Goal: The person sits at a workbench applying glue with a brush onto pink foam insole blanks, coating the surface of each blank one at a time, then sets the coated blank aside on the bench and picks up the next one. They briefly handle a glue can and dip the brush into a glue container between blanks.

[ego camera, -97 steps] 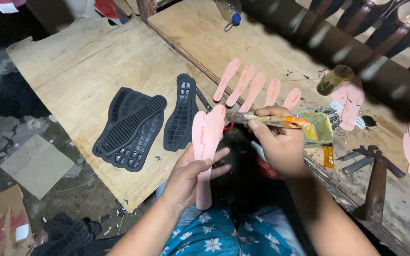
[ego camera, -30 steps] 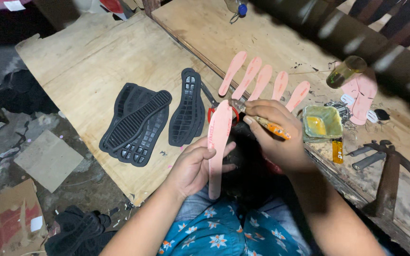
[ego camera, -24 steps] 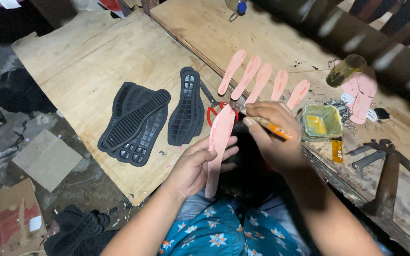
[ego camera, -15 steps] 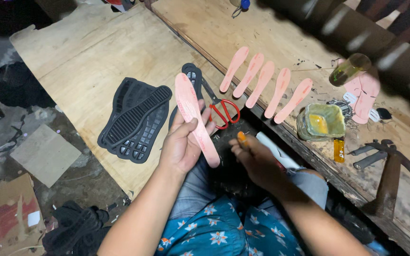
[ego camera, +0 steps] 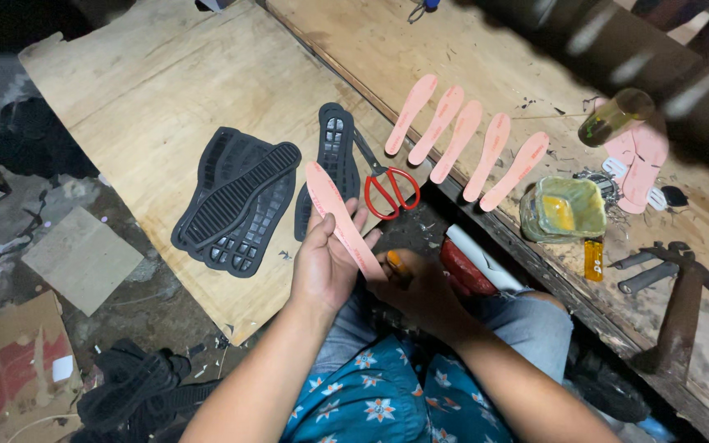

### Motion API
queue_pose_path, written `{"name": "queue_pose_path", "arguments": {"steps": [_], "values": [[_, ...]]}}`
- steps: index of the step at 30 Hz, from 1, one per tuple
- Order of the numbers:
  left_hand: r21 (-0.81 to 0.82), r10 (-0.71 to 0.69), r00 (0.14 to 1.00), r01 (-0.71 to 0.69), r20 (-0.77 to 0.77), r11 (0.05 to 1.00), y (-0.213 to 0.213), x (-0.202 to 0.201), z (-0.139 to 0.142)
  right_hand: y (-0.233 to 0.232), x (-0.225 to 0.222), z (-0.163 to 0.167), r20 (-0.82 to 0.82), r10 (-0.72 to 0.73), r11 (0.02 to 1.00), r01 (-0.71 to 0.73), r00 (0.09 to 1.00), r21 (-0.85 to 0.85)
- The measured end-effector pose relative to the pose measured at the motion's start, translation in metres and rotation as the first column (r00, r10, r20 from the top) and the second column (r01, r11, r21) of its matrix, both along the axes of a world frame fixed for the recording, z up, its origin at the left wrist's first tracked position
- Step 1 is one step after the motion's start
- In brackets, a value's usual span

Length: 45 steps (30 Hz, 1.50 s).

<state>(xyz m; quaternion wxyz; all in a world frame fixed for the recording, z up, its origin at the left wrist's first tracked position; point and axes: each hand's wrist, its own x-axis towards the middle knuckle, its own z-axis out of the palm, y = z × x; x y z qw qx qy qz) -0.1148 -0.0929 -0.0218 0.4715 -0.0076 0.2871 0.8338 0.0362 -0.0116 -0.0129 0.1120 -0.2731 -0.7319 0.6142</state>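
At the lower centre of the frame the left hand now grips the pink insole alone, tilted over the lap, while the right hand, pulled back from the bench, stays clenched around the orange-handled brush, so gluing seems paused

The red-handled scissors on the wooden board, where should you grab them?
Take the red-handled scissors by the two red loops, coming from the near side by the person's left hand. The loops face the person; the blades point away, toward the upright black rubber sole.
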Motion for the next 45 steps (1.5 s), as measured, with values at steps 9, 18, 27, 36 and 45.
{"name": "queue_pose_path", "arguments": {"steps": [9,18,27,36,45], "values": [[-0.073,-0.023,1.000,0.023,0.001,0.997,-0.011,-0.006,-0.014,0.009,-0.001,-0.008,0.114,-0.020,0.994,0.007,0.993,0.108],[-0.101,-0.051,0.997,0.057,0.063,0.993,-0.015,-0.021,-0.007,0.032,-0.010,-0.040,-0.226,-0.098,0.657,-0.108,0.969,-0.746],[-0.105,-0.165,0.981,0.176,0.100,0.979,-0.037,-0.023,-0.026,0.127,-0.093,-0.063,-0.227,-0.447,0.739,0.214,0.865,-0.639],[0.038,-0.137,0.963,0.132,0.232,0.991,-0.052,-0.024,-0.033,0.189,-0.183,-0.084,-0.199,-0.627,0.631,0.341,0.753,-0.696],[-0.160,-0.094,0.981,0.121,0.169,0.980,-0.047,-0.025,-0.017,0.154,-0.126,-0.050,-0.335,-0.448,0.733,0.126,0.829,-0.669]]}}
